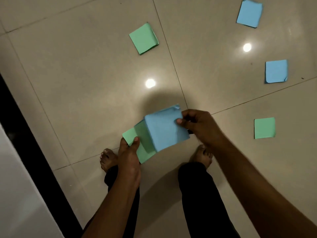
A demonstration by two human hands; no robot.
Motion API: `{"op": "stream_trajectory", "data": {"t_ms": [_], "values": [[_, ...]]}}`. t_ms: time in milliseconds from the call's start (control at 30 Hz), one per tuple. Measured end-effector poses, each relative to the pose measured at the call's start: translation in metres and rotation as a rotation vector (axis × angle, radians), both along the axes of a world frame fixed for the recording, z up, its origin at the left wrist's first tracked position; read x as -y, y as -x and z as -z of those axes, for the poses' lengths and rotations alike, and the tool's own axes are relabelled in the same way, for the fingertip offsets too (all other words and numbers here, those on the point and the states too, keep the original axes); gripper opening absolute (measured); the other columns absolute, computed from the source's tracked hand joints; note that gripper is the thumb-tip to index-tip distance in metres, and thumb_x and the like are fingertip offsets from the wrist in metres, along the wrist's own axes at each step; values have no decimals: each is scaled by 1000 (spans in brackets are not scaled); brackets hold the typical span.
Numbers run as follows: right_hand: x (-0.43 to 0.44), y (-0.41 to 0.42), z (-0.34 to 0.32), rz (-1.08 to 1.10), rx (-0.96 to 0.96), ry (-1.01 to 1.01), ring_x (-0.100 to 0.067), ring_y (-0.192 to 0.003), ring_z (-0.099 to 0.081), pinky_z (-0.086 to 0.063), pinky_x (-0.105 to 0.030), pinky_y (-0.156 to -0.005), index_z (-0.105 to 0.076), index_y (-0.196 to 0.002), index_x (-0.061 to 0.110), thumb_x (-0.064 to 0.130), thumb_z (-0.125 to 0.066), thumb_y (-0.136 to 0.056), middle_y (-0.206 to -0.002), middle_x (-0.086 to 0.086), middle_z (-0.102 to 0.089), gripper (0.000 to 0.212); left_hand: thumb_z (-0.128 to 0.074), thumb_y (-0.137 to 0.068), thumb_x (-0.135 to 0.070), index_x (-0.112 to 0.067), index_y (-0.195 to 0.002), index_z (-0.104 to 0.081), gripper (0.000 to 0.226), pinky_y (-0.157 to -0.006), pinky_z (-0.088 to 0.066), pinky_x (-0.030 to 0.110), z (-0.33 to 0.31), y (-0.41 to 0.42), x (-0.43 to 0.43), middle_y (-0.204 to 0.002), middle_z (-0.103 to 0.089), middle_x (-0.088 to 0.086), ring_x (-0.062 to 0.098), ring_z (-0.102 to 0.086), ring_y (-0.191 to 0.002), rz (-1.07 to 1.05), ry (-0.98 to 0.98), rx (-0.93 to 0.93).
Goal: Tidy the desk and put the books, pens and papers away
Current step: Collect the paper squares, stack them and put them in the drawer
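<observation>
**Coloured papers held in both hands above a tiled floor**

The left hand (pixel 129 152) pinches the green papers (pixel 143 143) at their near left corner, thumb on top and fingers curled beneath. How many sheets it has cannot be told. Far beyond this grip a loose green sheet (pixel 143 38) lies flat on the floor (pixel 85 66). A blue paper (pixel 165 129) overlaps the right part of the green papers and rests on them. The right hand (pixel 197 125) pinches its right edge, thumb pressed on top and fingers curled round behind. Off to the right of that grip, and well apart from it, a second green sheet (pixel 264 128) lies on the tiles at about the hand's level. A near blue sheet (pixel 276 71) lies beyond it, and a far blue sheet (pixel 249 13) lies farthest off.
</observation>
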State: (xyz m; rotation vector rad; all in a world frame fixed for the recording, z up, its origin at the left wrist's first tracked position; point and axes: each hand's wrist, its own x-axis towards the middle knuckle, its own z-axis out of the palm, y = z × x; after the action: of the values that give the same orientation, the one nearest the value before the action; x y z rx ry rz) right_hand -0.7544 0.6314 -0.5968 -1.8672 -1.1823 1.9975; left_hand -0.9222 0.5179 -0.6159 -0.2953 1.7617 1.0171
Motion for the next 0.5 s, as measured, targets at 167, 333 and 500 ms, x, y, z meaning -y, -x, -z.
{"op": "stream_trajectory", "data": {"t_ms": [167, 333, 500], "values": [[27, 44, 14, -247, 265, -219, -9, -75, -58, -42, -17, -63, -69, -91, 19, 27, -68, -84, -82, 6, -64, 10, -46, -97, -35, -25, -101, -61, 19, -51, -54, 23, -19, -1, -11, -81, -71, -7, 7, -68, -68, -34, -71, 102], [28, 69, 15, -425, 242, -364, -14, -80, -59, -46, -26, -70, -71, -101, 15, 27, -69, -83, -92, -2, -65, 22, -59, -86, -37, -28, -102, -59, 19, -73, -55, 38, -19, 11, -14, -100, -68, 2, 21, -66, -89, 62, -30, -17], [-27, 95, 48, -234, 154, -370, -6, -74, -57, -44, -12, -68, -69, -101, 21, 35, -72, -79, -89, 5, -63, 27, -64, -87, -17, -22, -105, -61, 19, -71, -55, 35, -11, 37, -28, -100, -69, 0, 18, -67, -89, -89, -28, -29]]}}
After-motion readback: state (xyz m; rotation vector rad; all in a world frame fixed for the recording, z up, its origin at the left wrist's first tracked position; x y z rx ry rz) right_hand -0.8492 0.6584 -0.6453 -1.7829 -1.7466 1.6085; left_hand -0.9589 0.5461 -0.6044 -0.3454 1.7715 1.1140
